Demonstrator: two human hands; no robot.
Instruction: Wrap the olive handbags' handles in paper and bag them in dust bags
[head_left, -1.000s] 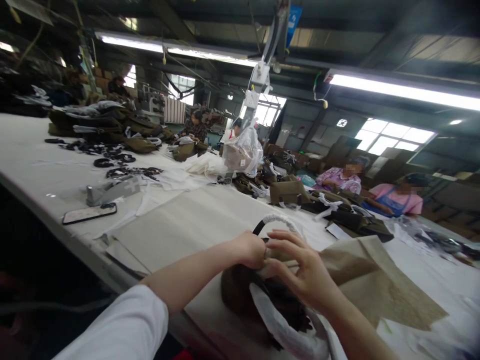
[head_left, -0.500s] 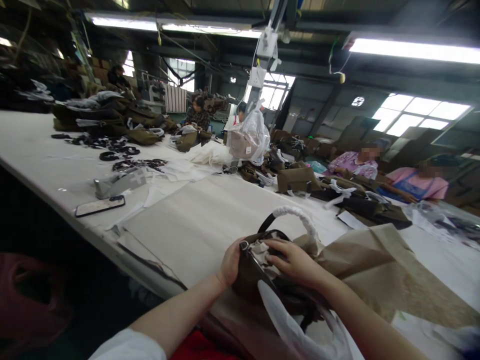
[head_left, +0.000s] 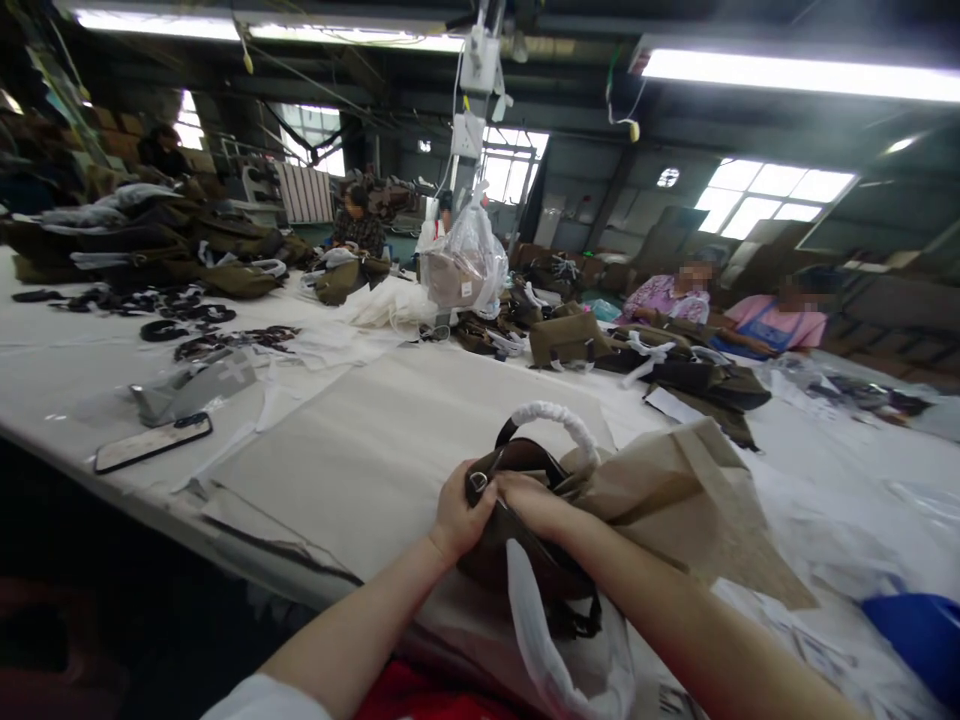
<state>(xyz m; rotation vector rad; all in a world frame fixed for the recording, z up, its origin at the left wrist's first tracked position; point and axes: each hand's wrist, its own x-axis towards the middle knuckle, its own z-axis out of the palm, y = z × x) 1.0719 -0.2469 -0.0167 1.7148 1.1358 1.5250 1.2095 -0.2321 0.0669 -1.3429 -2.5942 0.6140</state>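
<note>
A dark brown handbag [head_left: 491, 560] sits at the table's near edge with its mouth open. One handle [head_left: 559, 412], wrapped in white, arches up on the far side; the other wrapped handle [head_left: 536, 625] hangs on the near side. My left hand [head_left: 461, 510] grips the bag's left end beside a metal ring, thumb on the rim. Inside the opening is my right hand [head_left: 529, 500], its fingers hidden by the bag. Brown paper [head_left: 667, 490] spreads out right of the bag, close to my right forearm.
On the left lie a phone [head_left: 154, 443], a grey pouch with a cross [head_left: 214, 385] and dark straps [head_left: 150, 300]. Olive bags [head_left: 127, 245] are heaped behind them. A plastic-wrapped bag [head_left: 461, 270] hangs from a post mid-table. Co-workers [head_left: 776, 320] sit across the table.
My right hand has gone deeper into the bag, and the pale stuffing at its mouth is out of sight. The view has shifted right. My left hand still holds the bag's end.
</note>
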